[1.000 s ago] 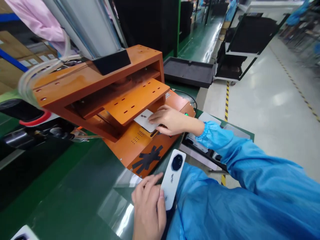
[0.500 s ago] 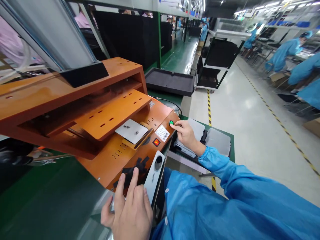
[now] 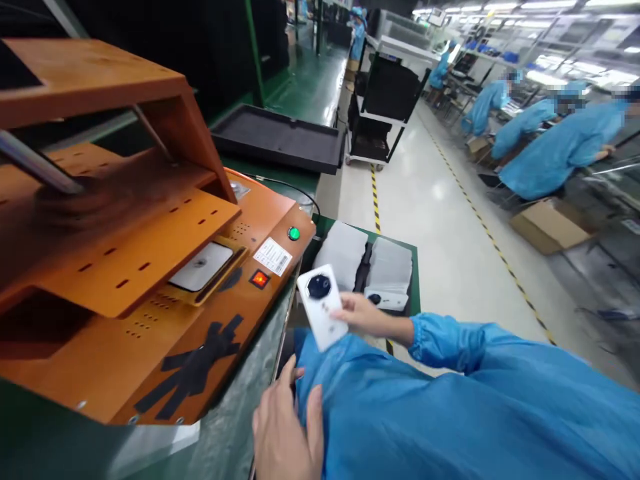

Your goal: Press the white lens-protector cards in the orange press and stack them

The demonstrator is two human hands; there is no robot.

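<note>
My right hand (image 3: 361, 313) pinches a white phone back cover (image 3: 325, 327) by its right edge, fingers and thumb closed on it. The cover has a big round black camera area and is held tilted above my lap. My left hand (image 3: 290, 430) is empty, its fingers apart, by the bench edge and my blue gown. To the left stands an orange press (image 3: 260, 200), its slotted plate (image 3: 165, 247) low over another pale phone panel (image 3: 203, 265) in a fixture. A green button (image 3: 293, 233) and a lit red switch (image 3: 259, 279) sit on its front.
Right of the press, a low green stand (image 3: 414, 267) carries stacks of pale sheets (image 3: 345, 250) and another white back cover (image 3: 393, 299). A black tray (image 3: 280, 137) lies on the bench behind. A cart (image 3: 385, 100) stands in the aisle; people in blue gowns work at right.
My right hand has left the green button and now holds the white back cover, which lay at the bench edge. The press plate is further over the panel. My left hand moved toward my lap.
</note>
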